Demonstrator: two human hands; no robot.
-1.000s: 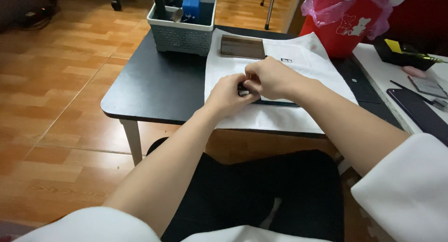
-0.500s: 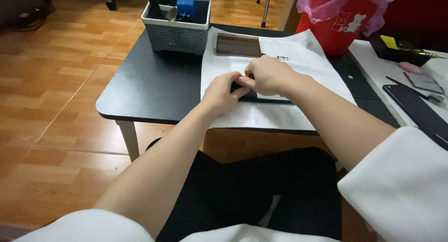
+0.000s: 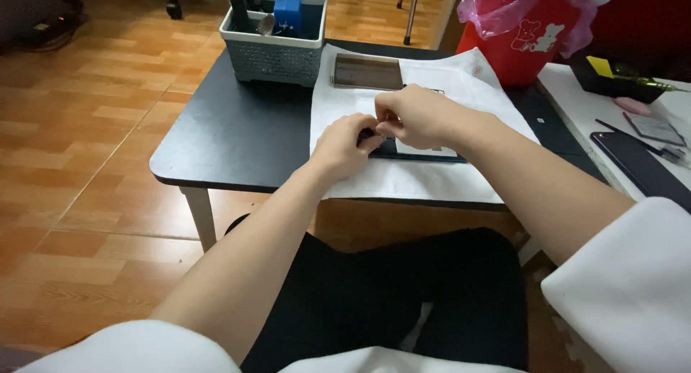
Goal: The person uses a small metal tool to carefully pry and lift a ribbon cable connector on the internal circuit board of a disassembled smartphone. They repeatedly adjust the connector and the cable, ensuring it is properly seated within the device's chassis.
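Both your hands meet over the dark flat device (image 3: 425, 154) on the white sheet (image 3: 403, 178): left hand (image 3: 344, 146) and right hand (image 3: 414, 116) fingers pinching its near corner on the counter (image 3: 237, 139).

1. One camera only, worn on the seated person's head, so no second view shares the scene.
2. It tilts down and forward over the lap, facing the low black rounded-corner table (image 3: 237, 139).
3. It sits close: forearms fill the foreground, with the grey plastic basket (image 3: 273, 52) at the frame's top.
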